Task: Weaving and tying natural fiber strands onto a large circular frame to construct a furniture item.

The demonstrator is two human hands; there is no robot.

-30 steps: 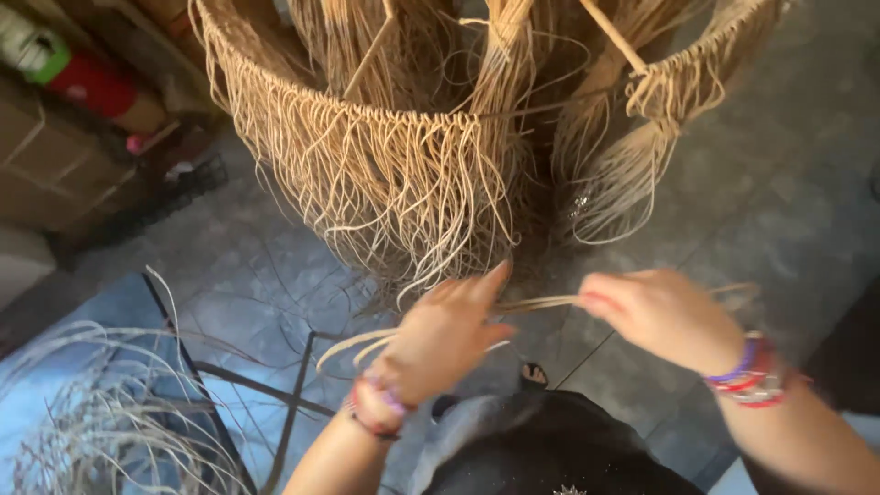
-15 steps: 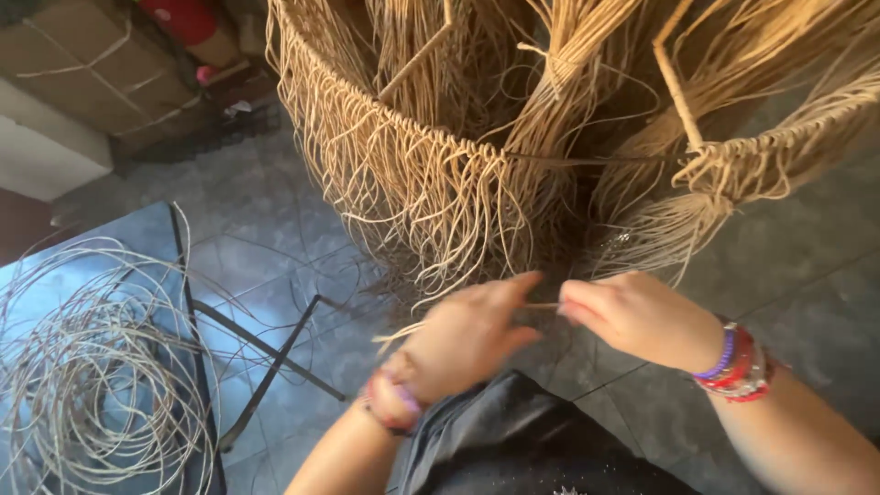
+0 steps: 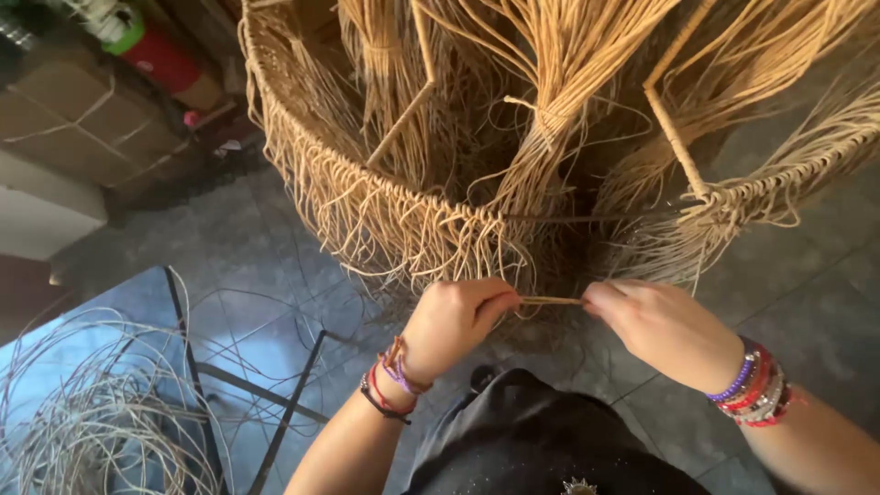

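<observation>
Nearest the camera lies dark cloth [image 3: 541, 440] across the person's lap. Just beyond it both hands meet over a short bundle of strands [image 3: 550, 301]. The left hand [image 3: 454, 321] is closed, thumb and fingers pinched on the bundle's left end; beaded bracelets [image 3: 392, 380] ring its wrist. The right hand [image 3: 665, 328] pinches the right end between thumb and forefinger, the other fingers curled; more bracelets [image 3: 753, 385], red, purple and pale, sit on that wrist. The bundle runs level, its long axis left to right between the two grips, just under the fringe of the frame.

To the left, on a blue surface [image 3: 55, 367], lies a loose coil of pale cane [image 3: 101, 412], with thin dark metal legs [image 3: 275, 412] beside it on the grey tiled floor [image 3: 229, 247].

Beyond the hands stands the woven frame [image 3: 394, 202]: a round rim wrapped in tan fibre, a fringe of loose ends hanging from it, and thick hanks [image 3: 568, 82] fanning upward inside. Wrapped rods [image 3: 674, 137] slant up from the rim on the right.

Farthest, upper left, brown cardboard boxes [image 3: 73, 128] tied with string stand against a white wall panel [image 3: 37, 220]. Above them a red can-shaped thing [image 3: 165, 60] lies beside a green and white container [image 3: 115, 23]; their labels are too small to tell.
</observation>
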